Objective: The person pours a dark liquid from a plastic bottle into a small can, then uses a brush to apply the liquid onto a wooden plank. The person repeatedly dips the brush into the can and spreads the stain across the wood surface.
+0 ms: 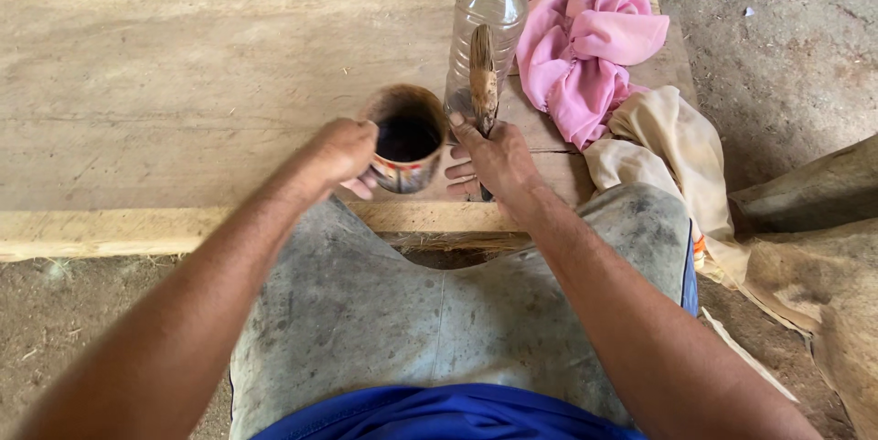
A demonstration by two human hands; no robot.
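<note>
**Cup and brush held at the table edge**

Left hand [343, 155] closed around a stained cup [405, 140], dark liquid inside, cup tilted slightly toward the body and sitting near the front edge of the table [165, 83]. Right hand [494, 158] gripping a brush [482, 74], bristles up and caked with brownish residue, handle end hidden in the fist. Just behind the brush, touching or nearly so, a clear bottle [489, 15] with a blue cap, upright. To the right, a pink cloth [585, 51] bunched on the table, and a tan cloth [663, 143] draped over the edge beside the knee.

Risks as judged from here: cup close to the edge and tilted, so likely to spill dark liquid onto the grey shorts [384, 312] if the grip slips or the tilt grows. Bottle light and tall, easily toppled by a swing of the brush. Drips from loaded bristles apt to mark the bare wood or the pink cloth nearby.
</note>
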